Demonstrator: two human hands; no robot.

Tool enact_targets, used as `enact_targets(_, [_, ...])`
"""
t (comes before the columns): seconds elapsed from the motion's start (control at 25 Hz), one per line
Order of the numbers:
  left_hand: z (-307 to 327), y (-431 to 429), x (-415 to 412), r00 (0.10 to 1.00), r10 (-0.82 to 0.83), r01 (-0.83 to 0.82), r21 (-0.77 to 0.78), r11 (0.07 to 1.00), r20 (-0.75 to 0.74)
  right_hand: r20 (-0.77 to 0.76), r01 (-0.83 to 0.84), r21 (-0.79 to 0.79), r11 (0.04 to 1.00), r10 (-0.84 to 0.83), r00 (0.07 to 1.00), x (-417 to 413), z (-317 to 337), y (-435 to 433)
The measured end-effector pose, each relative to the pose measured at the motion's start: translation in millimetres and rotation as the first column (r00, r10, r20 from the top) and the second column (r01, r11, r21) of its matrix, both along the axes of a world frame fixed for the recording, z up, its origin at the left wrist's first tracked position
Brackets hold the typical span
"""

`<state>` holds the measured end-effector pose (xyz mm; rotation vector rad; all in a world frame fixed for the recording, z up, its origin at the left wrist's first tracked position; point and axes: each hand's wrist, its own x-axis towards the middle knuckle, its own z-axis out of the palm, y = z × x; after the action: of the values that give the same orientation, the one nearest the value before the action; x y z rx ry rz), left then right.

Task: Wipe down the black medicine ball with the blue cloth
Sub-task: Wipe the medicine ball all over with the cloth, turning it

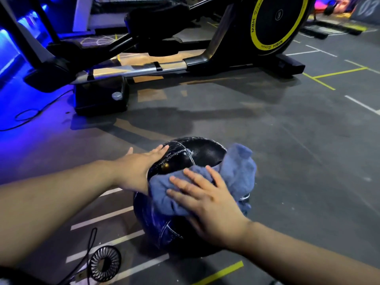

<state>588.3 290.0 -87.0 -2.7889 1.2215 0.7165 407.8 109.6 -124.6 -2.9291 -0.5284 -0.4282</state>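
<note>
The right hand (pixel 207 204), fingers spread, presses the blue cloth (pixel 238 169) flat onto the black medicine ball (pixel 197 150), which sits on the floor (pixel 298 140). The left hand (pixel 141 163), fingers straight and together, braces the ball's left side. Firm, overlapping strokes would clean best, the ball held against rolling.

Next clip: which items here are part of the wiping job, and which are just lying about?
In the job: black medicine ball, blue cloth, right hand pressing the cloth, left hand resting on the ball.
Lying about: elliptical trainer, small black fan.
</note>
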Motion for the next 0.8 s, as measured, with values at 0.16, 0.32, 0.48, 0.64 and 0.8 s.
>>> enact_targets(0.16, [-0.6,-1.9,-0.5,1.000,-0.003,0.003,0.007,1.000,-0.027,0.042,0.069,0.072,0.995,-0.072,0.997,24.3,2.0,-37.0])
enact_targets(0.32, [0.6,-10.7,-7.9,0.999,0.000,-0.002,-0.031,1.000,-0.040,-0.283,0.581,0.550,0.600,-0.521,0.805,39.1,9.7,-86.0])
enact_targets(0.48, [1.2,-16.7,-18.1,0.999,-0.033,0.035,-0.048,0.998,0.037,-0.051,0.377,0.368,0.850,-0.387,0.921,17.2,7.2,-48.7])
enact_targets(0.64, [-1.0,-14.7,-20.9,0.999,-0.017,0.019,-0.050,0.999,0.043,-0.012,-0.020,0.050,0.999,0.020,1.000,7.4,8.2,-15.1])
enact_targets(0.8, [1.4,-18.9,-28.6,0.999,-0.023,0.026,-0.098,0.995,0.034,-0.075,0.300,0.281,0.912,-0.290,0.954,45.8,20.9,-59.2])
